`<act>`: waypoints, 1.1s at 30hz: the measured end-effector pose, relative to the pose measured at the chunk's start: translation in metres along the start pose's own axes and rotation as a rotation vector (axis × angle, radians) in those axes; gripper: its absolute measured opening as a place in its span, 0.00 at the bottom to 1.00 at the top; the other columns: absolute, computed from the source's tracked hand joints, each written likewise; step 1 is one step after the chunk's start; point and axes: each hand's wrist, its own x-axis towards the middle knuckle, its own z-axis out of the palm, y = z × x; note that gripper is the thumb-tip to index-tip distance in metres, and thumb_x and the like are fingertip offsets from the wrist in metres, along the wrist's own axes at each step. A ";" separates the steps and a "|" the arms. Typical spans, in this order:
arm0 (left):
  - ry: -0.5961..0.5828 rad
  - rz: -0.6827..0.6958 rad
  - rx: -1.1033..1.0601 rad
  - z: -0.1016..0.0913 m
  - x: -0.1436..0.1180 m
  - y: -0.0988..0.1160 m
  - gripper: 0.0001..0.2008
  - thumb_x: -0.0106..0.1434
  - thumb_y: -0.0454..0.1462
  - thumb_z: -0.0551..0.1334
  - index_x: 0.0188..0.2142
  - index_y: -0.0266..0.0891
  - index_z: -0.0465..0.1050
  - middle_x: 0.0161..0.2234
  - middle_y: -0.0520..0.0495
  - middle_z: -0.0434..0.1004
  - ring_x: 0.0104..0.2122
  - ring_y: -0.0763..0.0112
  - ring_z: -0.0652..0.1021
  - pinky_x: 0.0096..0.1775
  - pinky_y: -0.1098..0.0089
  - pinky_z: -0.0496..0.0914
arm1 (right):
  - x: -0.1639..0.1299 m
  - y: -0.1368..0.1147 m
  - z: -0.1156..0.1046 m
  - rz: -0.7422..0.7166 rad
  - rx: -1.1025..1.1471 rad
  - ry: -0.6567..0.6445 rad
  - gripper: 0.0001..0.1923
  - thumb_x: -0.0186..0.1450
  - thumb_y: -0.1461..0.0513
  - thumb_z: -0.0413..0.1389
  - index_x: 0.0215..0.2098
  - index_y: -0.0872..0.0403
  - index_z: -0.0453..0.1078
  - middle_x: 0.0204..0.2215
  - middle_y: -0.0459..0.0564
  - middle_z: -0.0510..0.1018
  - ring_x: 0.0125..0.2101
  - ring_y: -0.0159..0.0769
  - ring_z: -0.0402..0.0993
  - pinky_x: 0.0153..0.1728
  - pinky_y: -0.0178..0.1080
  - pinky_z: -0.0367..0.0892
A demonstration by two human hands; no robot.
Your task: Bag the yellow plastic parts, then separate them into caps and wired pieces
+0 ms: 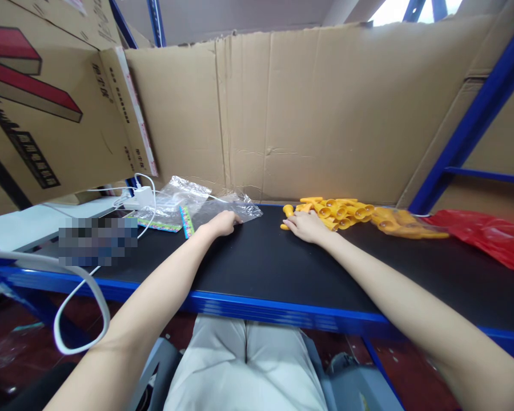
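Note:
My left hand (225, 223) rests on the black tabletop with its fingers curled closed on the near edge of a clear plastic bag (246, 210). My right hand (308, 226) lies at the left end of a pile of yellow plastic horn-shaped pieces (340, 213), fingers stretched out and apart over them. A single yellow piece (288, 210) shows just beyond its fingertips. Right of the pile, more yellow pieces (396, 222) lie under clear plastic film.
Colourful printed strips (187, 222) and more clear bags (175, 197) lie left of my left hand. A white charger (143, 197) with looping cables is at the left. A red plastic bag (488, 234) lies far right. Cardboard (325, 114) walls the back; blue metal edging (282, 308) runs in front.

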 end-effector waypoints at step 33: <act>0.095 0.001 -0.113 0.010 0.005 -0.009 0.13 0.42 0.22 0.50 0.18 0.36 0.69 0.46 0.42 0.74 0.48 0.64 0.73 0.48 0.71 0.66 | 0.027 -0.002 -0.015 -0.085 0.044 -0.186 0.20 0.58 0.66 0.51 0.49 0.52 0.68 0.51 0.55 0.70 0.52 0.46 0.62 0.55 0.55 0.45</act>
